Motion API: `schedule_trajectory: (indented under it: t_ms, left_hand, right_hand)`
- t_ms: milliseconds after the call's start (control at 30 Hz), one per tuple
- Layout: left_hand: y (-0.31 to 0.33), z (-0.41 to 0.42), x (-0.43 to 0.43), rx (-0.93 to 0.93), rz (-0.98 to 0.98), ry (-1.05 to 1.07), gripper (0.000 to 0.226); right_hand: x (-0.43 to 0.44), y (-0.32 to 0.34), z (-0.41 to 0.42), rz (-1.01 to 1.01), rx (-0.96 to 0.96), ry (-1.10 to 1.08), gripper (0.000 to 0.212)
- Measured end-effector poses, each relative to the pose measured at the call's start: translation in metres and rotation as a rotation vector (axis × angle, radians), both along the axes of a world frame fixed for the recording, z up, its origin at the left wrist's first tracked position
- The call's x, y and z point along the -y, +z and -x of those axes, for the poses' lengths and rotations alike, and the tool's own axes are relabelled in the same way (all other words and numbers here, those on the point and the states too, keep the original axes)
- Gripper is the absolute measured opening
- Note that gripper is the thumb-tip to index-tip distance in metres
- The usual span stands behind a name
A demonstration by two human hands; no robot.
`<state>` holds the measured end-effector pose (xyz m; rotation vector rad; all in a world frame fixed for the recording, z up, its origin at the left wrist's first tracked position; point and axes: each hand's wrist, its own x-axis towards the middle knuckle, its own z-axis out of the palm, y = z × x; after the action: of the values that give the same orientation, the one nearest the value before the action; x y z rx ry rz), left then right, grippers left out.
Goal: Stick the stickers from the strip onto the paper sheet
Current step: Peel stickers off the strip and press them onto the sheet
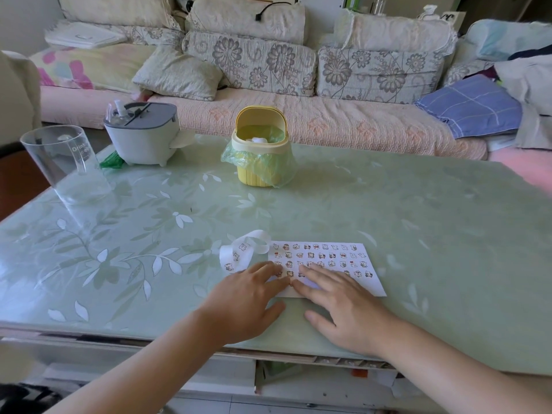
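Observation:
A white paper sheet [343, 258] lies near the front of the green table, covered with several rows of small cartoon stickers. A curled white sticker strip [243, 251] lies at its left edge, with a few stickers still on it. My left hand [248, 300] rests flat with its fingertips on the sheet's left end and on the strip's near end. My right hand [343, 306] lies flat on the sheet's lower middle, fingers spread. The index fingertips of both hands meet over a sticker near the sheet's lower left. The hands hide part of the sheet.
A yellow mini bin [260, 147] with a green bag stands behind the sheet. A grey-white box [143, 132] and a clear cup [64, 165] stand at the back left. A sofa [298, 85] with cushions runs behind the table [418, 219].

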<state>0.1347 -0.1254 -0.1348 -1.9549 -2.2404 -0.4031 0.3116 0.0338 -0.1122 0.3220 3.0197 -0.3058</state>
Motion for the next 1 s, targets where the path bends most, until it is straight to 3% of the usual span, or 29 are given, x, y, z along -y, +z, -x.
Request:
schedule_trajectory:
  t_ms: [133,433,633,800,1000]
  left_hand:
    - [-0.002,-0.002,0.002,-0.002,-0.005,-0.011,0.049]
    - [0.004,0.005,0.007,0.143,-0.051,-0.088,0.040]
    - [0.006,0.012,0.003,0.205,-0.086,-0.091,0.037]
    - [0.010,0.016,0.002,0.222,-0.088,-0.086,0.037]
    - [0.032,0.019,0.005,0.207,-0.246,-0.039,0.022]
  right_hand:
    - [-0.001,-0.003,-0.001,0.064,-0.071,-0.035,0.069]
    - [-0.002,-0.003,0.003,-0.023,-0.062,-0.011,0.071]
    - [-0.006,-0.002,0.006,0.011,-0.164,-0.027,0.049]
    - [-0.008,0.013,0.023,0.007,-0.130,-0.055,0.041]
    - [-0.006,0.023,0.051,0.106,-0.188,-0.121,0.026]
